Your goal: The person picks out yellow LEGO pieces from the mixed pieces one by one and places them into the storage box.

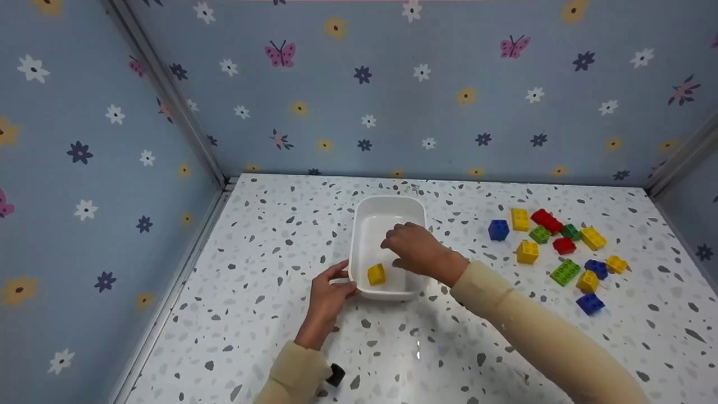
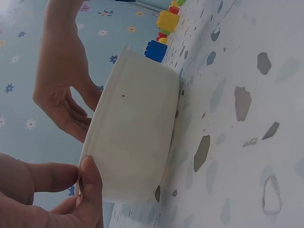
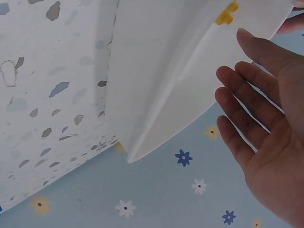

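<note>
A white plastic tub (image 1: 373, 221) stands on the speckled tabletop, with one yellow toy brick (image 1: 376, 274) lying inside near its front left corner. My left hand (image 1: 328, 294) pinches the tub's rim at that corner; in the left wrist view the thumb (image 2: 90, 185) lies on the outer wall. Over the tub's interior hovers my right hand (image 1: 415, 249), its fingers loosely bent. The right wrist view shows that hand's palm (image 3: 280, 128) bare, apart from the yellow brick (image 3: 227, 14).
To the right, several loose bricks lie spread out, among them a blue brick (image 1: 498, 230), a yellow brick (image 1: 527, 252) and a green brick (image 1: 565, 272). A small black object (image 1: 335, 375) lies by the left sleeve. Patterned panels (image 1: 392, 112) wall in the back and sides.
</note>
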Available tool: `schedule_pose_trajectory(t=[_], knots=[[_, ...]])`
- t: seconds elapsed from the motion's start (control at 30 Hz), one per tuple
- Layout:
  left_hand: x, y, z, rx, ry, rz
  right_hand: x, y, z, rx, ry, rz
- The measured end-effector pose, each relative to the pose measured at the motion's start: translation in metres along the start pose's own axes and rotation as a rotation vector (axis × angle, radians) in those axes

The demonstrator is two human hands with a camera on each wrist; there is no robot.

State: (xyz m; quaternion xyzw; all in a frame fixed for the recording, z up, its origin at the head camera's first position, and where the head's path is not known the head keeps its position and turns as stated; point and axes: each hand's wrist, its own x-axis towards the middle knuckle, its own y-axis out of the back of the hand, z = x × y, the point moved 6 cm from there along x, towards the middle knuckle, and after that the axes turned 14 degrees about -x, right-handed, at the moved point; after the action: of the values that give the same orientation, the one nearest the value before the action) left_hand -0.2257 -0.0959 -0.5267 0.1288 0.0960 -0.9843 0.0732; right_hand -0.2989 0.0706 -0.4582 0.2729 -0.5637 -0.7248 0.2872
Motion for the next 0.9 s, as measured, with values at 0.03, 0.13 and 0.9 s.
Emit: schedule_pose_trajectory(t=[0.03, 0.13, 0.9], knots=[[0.000, 0.000, 0.000, 0.006, -0.001, 0.001, -0.002, 0.000, 0.003, 0.007, -0.008, 0.005], [0.000, 0.001, -0.001, 0.022, -0.002, 0.007, -0.009, -0.001, 0.010, 0.031, -0.034, 0.021], [0.000, -0.001, 0.000, -0.019, 0.018, 0.015, -0.065, 0.005, 0.053, 0.067, -0.155, 0.179]])
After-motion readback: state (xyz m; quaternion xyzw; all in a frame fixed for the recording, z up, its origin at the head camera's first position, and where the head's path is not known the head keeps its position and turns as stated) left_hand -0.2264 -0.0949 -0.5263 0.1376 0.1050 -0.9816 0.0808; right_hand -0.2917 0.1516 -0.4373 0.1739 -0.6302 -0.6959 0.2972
